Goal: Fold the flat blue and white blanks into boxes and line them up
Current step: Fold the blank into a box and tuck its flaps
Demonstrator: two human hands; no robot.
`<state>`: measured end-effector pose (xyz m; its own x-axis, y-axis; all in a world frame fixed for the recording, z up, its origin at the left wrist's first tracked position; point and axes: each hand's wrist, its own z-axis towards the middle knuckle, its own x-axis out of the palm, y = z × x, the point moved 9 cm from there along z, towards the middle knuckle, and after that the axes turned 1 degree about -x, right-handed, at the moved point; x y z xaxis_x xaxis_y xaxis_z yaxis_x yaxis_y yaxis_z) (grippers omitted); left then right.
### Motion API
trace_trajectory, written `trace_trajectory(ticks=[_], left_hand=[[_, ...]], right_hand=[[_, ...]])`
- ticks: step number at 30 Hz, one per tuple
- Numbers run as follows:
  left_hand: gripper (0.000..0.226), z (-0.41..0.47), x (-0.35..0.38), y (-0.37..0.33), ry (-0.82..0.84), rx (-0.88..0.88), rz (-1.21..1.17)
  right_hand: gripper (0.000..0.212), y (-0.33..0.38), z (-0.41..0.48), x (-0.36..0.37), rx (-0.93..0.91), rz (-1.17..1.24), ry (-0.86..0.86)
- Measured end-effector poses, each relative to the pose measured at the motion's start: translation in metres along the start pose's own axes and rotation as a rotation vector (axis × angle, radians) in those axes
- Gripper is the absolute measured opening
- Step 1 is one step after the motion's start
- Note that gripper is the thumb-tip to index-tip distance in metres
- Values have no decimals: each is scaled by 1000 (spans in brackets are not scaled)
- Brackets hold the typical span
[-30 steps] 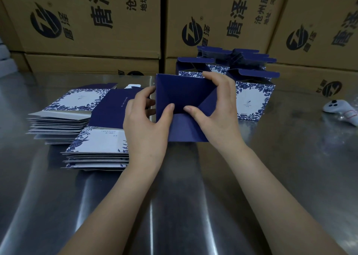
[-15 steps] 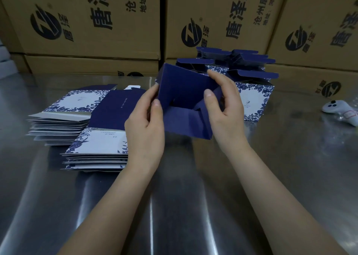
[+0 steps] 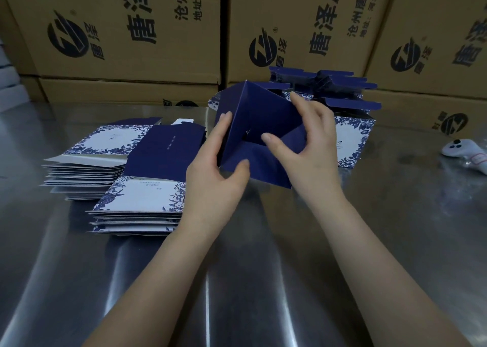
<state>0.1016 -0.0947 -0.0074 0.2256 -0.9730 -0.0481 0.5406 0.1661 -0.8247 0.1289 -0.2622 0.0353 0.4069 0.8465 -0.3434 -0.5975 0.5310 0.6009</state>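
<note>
Mid-frame, the left hand [image 3: 213,167] clamps its grip on the half-folded box [image 3: 253,114], steadying it while the right hand [image 3: 305,146] pinches a flap [image 3: 291,141] inward.

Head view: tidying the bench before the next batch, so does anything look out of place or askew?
A white controller lies on the metal table at the far right, unrelated to the folding. The two stacks of flat blanks are fanned unevenly, edges not squared. No damage shows.
</note>
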Motion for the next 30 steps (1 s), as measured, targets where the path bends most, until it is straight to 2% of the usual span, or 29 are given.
trace_trajectory(ticks=[4,12,19,26,30], left_hand=[[76,-2,5,1,22,30,57],[78,-5,12,0,55,53,94],[78,-4,8,-3,39,68,106],[76,-3,5,-3,30,65,110],[75,-5,6,-6,39,79,168]], right_hand=[[59,-3,1,-7,-19,-78,-81],[57,-5,-1,-15,-29,-87,-172],[58,-3,1,-11,-27,-20,-93],[45,-4,2,-13,10,62,-113],[60,-6,2,-7,41,78,-55]])
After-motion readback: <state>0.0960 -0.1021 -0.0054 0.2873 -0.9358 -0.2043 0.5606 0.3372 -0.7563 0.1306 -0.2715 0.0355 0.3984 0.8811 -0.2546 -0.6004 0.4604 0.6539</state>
